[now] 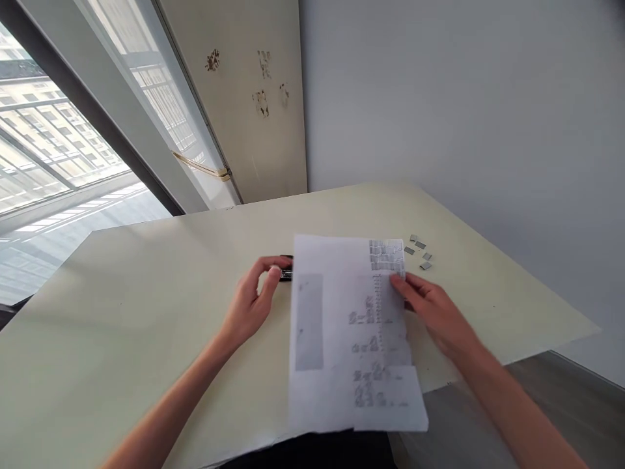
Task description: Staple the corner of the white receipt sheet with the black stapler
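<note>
A printed sheet of white paper (346, 332) is held above the pale table (146, 306), blurred by motion. My right hand (434, 312) pinches its right edge, thumb on top. My left hand (251, 299) is curled beside the sheet's upper left corner, fingers closed on a small black object (286, 273), likely a stapler, mostly hidden behind the paper.
Several small grey staple strips (420, 253) lie on the table beyond the paper's top right corner. A grey wall (463, 98) runs behind and to the right. A large window (58, 150) is at the left. The table's right edge drops to a wooden floor (576, 397).
</note>
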Tool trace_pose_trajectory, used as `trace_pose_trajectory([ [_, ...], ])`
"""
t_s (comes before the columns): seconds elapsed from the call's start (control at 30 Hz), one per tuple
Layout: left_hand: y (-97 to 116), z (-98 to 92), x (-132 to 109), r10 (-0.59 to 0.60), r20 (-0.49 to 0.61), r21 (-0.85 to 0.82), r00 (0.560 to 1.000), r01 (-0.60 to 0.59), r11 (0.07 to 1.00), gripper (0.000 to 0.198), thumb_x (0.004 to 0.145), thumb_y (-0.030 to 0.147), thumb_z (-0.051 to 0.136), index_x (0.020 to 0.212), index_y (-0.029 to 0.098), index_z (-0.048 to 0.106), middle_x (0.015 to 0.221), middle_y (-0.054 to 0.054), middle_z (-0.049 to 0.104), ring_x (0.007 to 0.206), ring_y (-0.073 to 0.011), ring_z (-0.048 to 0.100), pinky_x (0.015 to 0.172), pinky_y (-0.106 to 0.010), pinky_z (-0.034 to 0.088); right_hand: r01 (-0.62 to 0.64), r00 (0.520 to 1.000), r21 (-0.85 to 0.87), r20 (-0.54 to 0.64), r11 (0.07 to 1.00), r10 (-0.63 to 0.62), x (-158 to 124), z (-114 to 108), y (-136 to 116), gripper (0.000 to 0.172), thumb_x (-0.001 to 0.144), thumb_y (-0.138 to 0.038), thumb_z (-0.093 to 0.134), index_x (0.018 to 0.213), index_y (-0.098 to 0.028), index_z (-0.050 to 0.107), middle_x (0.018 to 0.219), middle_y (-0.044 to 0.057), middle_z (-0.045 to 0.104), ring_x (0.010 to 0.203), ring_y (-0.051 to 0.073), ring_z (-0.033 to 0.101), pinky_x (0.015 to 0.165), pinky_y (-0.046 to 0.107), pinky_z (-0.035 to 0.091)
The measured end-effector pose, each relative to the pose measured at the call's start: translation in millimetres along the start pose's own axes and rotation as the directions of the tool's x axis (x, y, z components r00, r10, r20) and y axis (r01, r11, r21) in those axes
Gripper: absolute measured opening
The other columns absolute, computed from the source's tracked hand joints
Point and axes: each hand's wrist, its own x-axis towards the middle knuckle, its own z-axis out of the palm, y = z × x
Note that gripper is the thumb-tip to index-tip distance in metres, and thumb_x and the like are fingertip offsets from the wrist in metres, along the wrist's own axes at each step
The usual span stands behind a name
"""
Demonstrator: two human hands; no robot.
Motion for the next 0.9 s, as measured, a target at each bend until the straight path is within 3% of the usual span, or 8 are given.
trace_pose_trajectory([
  [0.07,-13,12.6,20,0.144,0.057,0.128,0.988,-0.15,0.98,0.035,0.11,0.048,0.043,0.128,0.024,0.06,0.14,-0.01,0.064,0.134,-0.0266,0.056,0.116,-0.044,0.043,-0.038,0.999,-0.09,-0.011,0.995,0.037,15,-25,5,0.05,0.096,-0.067,0.06,0.114,-0.024,0.077,0.107,0.011,0.081,0.09,0.033,0.077,0.077,0.048,0.067],
  [0.17,-33,23.5,42,0.13,0.163,0.278,0.978,-0.172,0.945,0.043,0.102,0.051,0.058,0.136,0.025,0.056,0.139,-0.01,0.064,0.131,-0.0303,0.056,0.113,-0.048,0.044,0.002,0.995,-0.338,-0.095,0.941,-0.036,16,-40,15,0.062,0.096,-0.068,0.059,0.143,-0.028,0.062,0.133,0.015,0.074,0.105,0.039,0.077,0.081,0.056,0.067],
  [0.23,-42,23.9,48,0.104,0.202,0.317,0.974,-0.166,0.934,0.039,0.102,0.052,0.058,0.13,0.025,0.06,0.127,-0.008,0.069,0.115,-0.0282,0.064,0.104,-0.046,0.049,0.091,0.965,-0.551,-0.157,0.83,-0.21,4,-36,26,0.07,0.097,-0.067,0.057,0.156,-0.03,0.051,0.154,0.016,0.059,0.132,0.045,0.064,0.096,0.067,0.061],
  [0.33,-49,16.2,46,0.078,0.195,0.345,0.978,-0.143,0.928,0.036,0.104,0.055,0.054,0.121,0.025,0.065,0.112,-0.005,0.073,0.096,-0.0246,0.067,0.091,-0.041,0.052,0.217,0.934,-0.748,-0.028,0.627,-0.357,-22,-19,47,0.069,0.101,-0.066,0.051,0.161,-0.033,0.045,0.171,0.011,0.038,0.154,0.046,0.038,0.113,0.074,0.047],
  [0.43,-52,4.1,38,0.012,0.14,0.339,0.99,-0.06,0.939,0.039,0.101,0.06,0.057,0.118,0.026,0.067,0.109,-0.004,0.075,0.088,-0.0232,0.067,0.08,-0.036,0.052,0.333,0.927,-0.783,0.171,0.524,-0.334,-36,-1,63,0.069,0.104,-0.063,0.046,0.167,-0.037,0.033,0.176,0.005,0.027,0.162,0.039,0.025,0.126,0.069,0.034],
  [0.53,-57,-8.5,30,-0.063,0.079,0.314,0.995,0.035,0.949,0.042,0.096,0.063,0.063,0.115,0.027,0.07,0.107,-0.004,0.077,0.08,-0.0213,0.067,0.071,-0.033,0.051,0.369,0.921,-0.783,0.234,0.501,-0.312,-26,11,66,0.071,0.108,-0.06,0.04,0.171,-0.035,0.021,0.179,0.004,0.017,0.164,0.034,0.014,0.131,0.065,0.024],
  [0.73,-76,-29.2,9,-0.146,0.035,0.302,0.989,0.129,0.945,0.054,0.09,0.063,0.069,0.13,0.027,0.06,0.118,-0.005,0.075,0.104,-0.0264,0.069,0.082,-0.035,0.054,0.417,0.905,-0.769,0.303,0.484,-0.297,30,24,46,0.067,0.11,-0.06,0.032,0.168,-0.027,0.032,0.178,0.007,0.02,0.165,0.029,0.01,0.133,0.059,0.017],
  [0.9,-91,-36.1,-3,-0.121,0.072,0.329,0.99,0.091,0.94,0.041,0.095,0.062,0.061,0.104,0.023,0.069,0.108,-0.007,0.073,0.096,-0.0257,0.066,0.087,-0.037,0.053,0.437,0.899,-0.749,0.352,0.498,-0.26,64,19,37,0.068,0.109,-0.063,0.032,0.166,-0.027,0.036,0.178,0.007,0.021,0.165,0.029,0.01,0.133,0.059,0.017],
])
